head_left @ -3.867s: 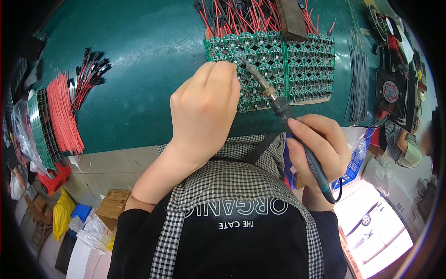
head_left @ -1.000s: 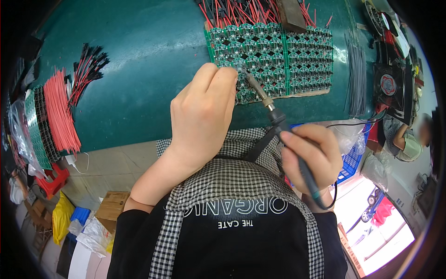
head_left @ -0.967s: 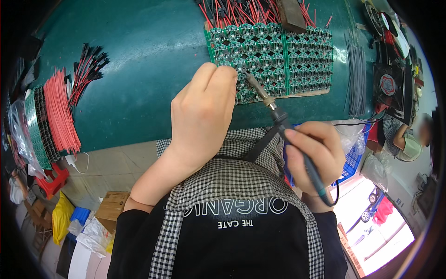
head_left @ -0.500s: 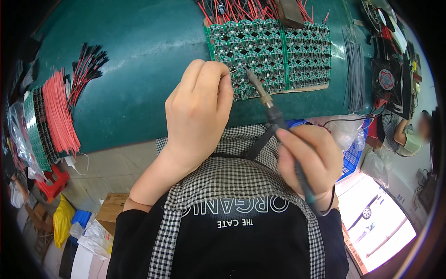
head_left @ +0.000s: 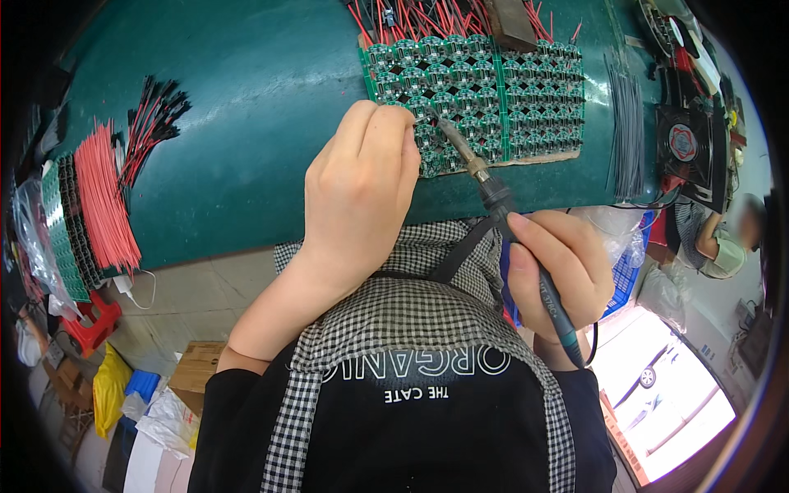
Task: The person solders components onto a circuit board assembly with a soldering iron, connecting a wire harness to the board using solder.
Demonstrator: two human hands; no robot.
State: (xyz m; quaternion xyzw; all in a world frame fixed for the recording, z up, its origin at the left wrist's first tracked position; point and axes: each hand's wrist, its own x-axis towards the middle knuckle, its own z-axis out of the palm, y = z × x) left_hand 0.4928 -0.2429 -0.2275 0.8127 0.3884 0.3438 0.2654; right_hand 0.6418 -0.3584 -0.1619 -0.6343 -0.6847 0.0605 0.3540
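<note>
My right hand is closed around the grip of a soldering iron. Its metal tip points up and left, down onto a panel of green circuit boards. My left hand is pinched at the panel's near left edge, close to the iron's tip. Its fingertips hold a thin wire, of which only a short bit shows; the rest is hidden by the fingers. Small round boards with dark parts fill the panel in rows. Red and black wires stick out along its far side.
A dark block rests on the panel's far edge. Grey wires and a black fan are to the right. At the left are red wires, black-ended leads and more boards. A person sits far right.
My right hand has shifted slightly right with the soldering iron, whose tip stays near the same spot. The left hand has moved a little right and closer to the tip.
</note>
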